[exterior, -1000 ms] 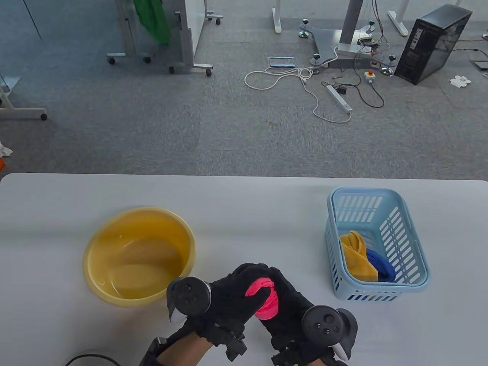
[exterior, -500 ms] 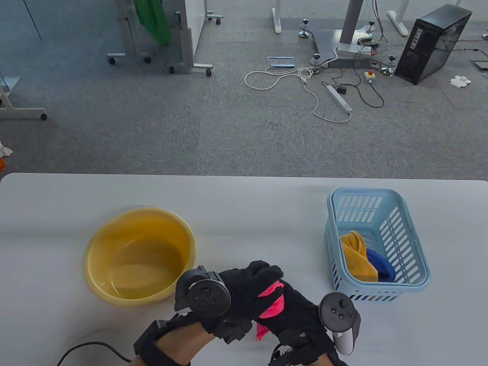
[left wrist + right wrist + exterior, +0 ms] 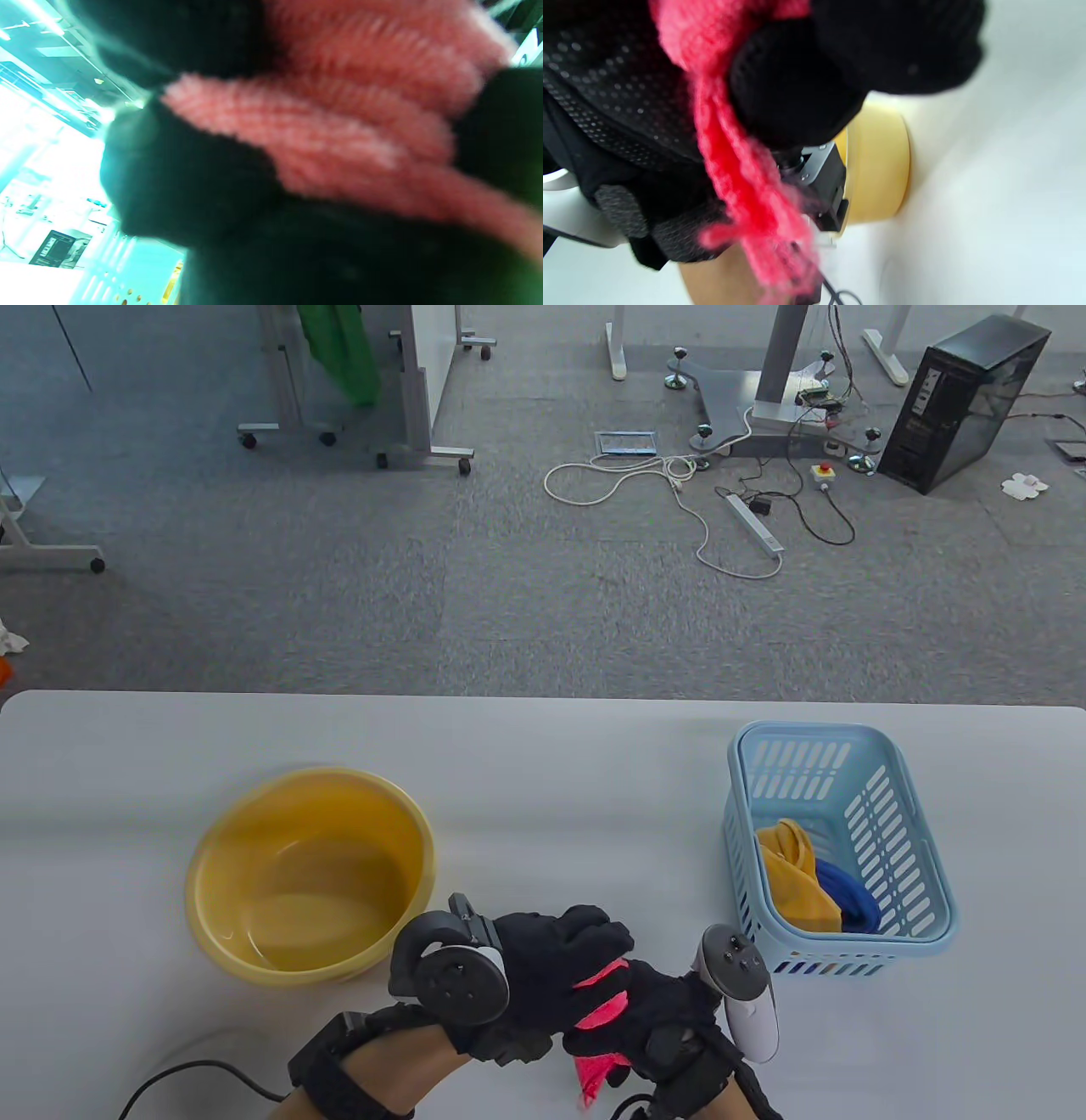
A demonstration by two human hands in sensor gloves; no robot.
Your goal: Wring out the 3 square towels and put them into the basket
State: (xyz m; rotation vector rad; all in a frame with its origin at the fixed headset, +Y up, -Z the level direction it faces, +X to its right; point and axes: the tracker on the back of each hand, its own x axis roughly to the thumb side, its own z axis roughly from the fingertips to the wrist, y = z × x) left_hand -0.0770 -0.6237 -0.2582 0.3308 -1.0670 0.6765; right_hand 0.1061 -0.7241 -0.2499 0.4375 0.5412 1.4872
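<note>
From the table view, both gloved hands meet at about 6 o'clock on the white table (image 3: 543, 780). The left hand (image 3: 543, 976) and the right hand (image 3: 670, 1018) each curl their grip round the pink towel (image 3: 604, 994), which is bunched between them, with a loose corner hanging below at 6 o'clock. Only this view shows the basket and the basin together.

The left wrist view is filled with the towel's ribbed pink folds (image 3: 339, 127) pressed between black glove fingers (image 3: 182, 186); it is blurred, and little else can be made out. The right wrist view shows the towel (image 3: 734, 161) trailing as a thin twisted strand past the black fingers (image 3: 797, 84), with the side of the yellow basin (image 3: 878, 169) beyond it and a strip of the table (image 3: 988, 190).

Most of the towel is hidden inside the two hands, so its shape cannot be told.

The light blue basket (image 3: 899, 806) stands at 3 o'clock and holds a yellow towel (image 3: 793, 874) and a dark blue towel (image 3: 848, 895), touching each other in its near end. The basin (image 3: 254, 831) sits at 9 o'clock, just beside the left hand; whether it holds water is hard to tell.
</note>
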